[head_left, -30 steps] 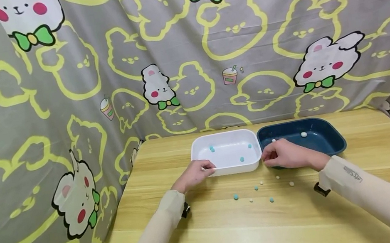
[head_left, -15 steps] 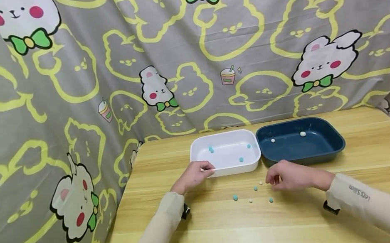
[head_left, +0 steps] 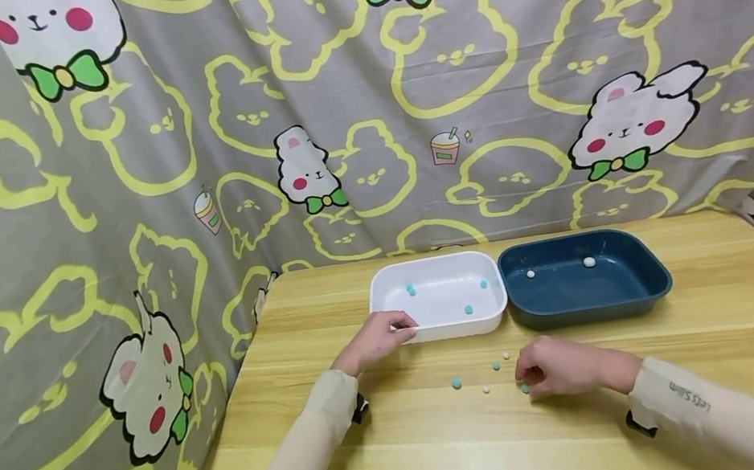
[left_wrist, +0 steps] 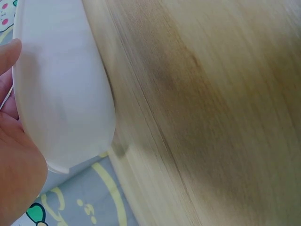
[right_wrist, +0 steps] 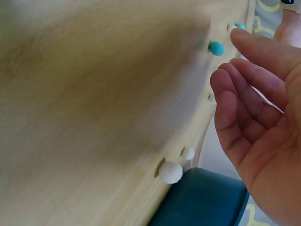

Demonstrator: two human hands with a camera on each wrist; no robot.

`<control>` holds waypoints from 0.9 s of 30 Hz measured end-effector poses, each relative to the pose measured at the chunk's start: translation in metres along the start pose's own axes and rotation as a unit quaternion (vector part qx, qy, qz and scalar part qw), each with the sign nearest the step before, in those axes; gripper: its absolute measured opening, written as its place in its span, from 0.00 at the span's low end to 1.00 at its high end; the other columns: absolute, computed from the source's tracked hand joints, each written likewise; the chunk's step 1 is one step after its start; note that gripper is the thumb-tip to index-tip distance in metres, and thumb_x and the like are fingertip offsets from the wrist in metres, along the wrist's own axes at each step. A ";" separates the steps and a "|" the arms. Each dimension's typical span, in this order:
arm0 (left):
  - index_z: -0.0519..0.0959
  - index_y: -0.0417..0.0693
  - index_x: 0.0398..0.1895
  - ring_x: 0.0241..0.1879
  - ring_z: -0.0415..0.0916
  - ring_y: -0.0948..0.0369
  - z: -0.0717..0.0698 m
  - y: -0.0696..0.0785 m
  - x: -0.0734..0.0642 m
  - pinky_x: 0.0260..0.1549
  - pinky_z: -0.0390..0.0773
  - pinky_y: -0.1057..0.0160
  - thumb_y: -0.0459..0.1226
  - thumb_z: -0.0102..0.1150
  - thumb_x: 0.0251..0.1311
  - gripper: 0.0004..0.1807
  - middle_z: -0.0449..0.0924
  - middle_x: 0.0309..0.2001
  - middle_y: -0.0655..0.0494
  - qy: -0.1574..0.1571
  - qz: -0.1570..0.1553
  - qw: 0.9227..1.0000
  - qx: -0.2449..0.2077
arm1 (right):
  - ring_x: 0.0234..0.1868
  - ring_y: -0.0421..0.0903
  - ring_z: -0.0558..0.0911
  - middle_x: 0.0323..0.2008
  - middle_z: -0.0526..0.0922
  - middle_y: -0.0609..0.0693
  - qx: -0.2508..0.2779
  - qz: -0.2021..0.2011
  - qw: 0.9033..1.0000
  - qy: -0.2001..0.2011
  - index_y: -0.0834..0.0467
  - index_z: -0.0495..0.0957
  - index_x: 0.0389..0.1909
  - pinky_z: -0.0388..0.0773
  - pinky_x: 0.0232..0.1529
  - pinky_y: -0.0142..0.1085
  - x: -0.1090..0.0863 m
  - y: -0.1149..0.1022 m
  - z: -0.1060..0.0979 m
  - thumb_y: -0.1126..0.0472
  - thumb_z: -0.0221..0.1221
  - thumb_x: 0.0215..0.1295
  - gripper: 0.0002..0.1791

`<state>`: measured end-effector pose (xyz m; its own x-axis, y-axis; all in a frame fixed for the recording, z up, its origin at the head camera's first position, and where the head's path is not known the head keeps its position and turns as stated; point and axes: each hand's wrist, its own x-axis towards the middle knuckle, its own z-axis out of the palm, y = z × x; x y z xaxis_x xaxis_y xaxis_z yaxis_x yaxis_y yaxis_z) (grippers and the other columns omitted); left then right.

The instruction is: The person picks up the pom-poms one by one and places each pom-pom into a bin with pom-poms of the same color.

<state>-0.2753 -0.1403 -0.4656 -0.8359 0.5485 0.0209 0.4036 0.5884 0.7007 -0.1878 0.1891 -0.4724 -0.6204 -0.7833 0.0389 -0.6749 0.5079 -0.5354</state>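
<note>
My left hand [head_left: 376, 339] grips the near rim of a white tray [head_left: 453, 330], thumb on the outer wall and the other fingers over the rim. The left wrist view shows this wall [left_wrist: 70, 94] close up. My right hand [head_left: 566, 365] is low over the table, fingers bent and thumb held apart, nothing between them. By its fingertips lies a small teal ball [head_left: 525, 389], which shows just past the thumb gap in the right wrist view. Two white balls [right_wrist: 170, 172], one bigger, lie near the dark tray there; in the head view the right hand hides them.
A dark blue tray [head_left: 589, 314] stands right beside the white one, with two white balls [head_left: 589, 262] inside. Several teal balls [head_left: 468, 309] are in the white tray. More teal balls [head_left: 456, 382] and small white balls [head_left: 485, 389] are scattered on the table. A patterned curtain [head_left: 358, 108] hangs behind.
My right hand has moved from the dark tray's near left corner down toward me, to the teal ball on the table. My left hand has stayed on the white tray's rim.
</note>
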 end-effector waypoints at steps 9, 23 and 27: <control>0.83 0.51 0.33 0.36 0.73 0.65 -0.001 0.002 -0.001 0.39 0.73 0.65 0.39 0.58 0.64 0.05 0.80 0.33 0.63 -0.001 -0.005 1.000 -0.006 | 0.27 0.34 0.72 0.26 0.74 0.37 -0.009 0.005 1.000 -0.021 0.54 0.82 0.32 0.72 0.29 0.28 0.003 0.004 0.007 0.63 0.68 0.53 0.06; 0.82 0.54 0.33 0.36 0.73 0.65 0.000 0.000 0.000 0.39 0.73 0.64 0.39 0.57 0.65 0.05 0.79 0.32 0.66 -0.006 -0.013 1.000 -0.001 | 0.26 0.32 0.72 0.25 0.74 0.36 -0.017 -0.013 1.000 -0.020 0.52 0.82 0.28 0.72 0.28 0.27 0.003 0.005 0.007 0.67 0.68 0.53 0.07; 0.82 0.54 0.33 0.35 0.73 0.66 0.001 -0.001 0.001 0.39 0.73 0.65 0.40 0.57 0.64 0.05 0.79 0.32 0.66 -0.004 -0.012 1.000 0.002 | 0.26 0.31 0.72 0.25 0.74 0.37 -0.014 -0.015 1.000 -0.019 0.52 0.82 0.27 0.72 0.28 0.27 0.003 0.005 0.007 0.67 0.68 0.53 0.07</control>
<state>-0.2763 -0.1401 -0.4667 -0.8428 0.5382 -0.0019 0.3844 0.6045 0.6978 -0.1904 0.1866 -0.4808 -0.5844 -0.8112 0.0226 -0.7043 0.4932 -0.5106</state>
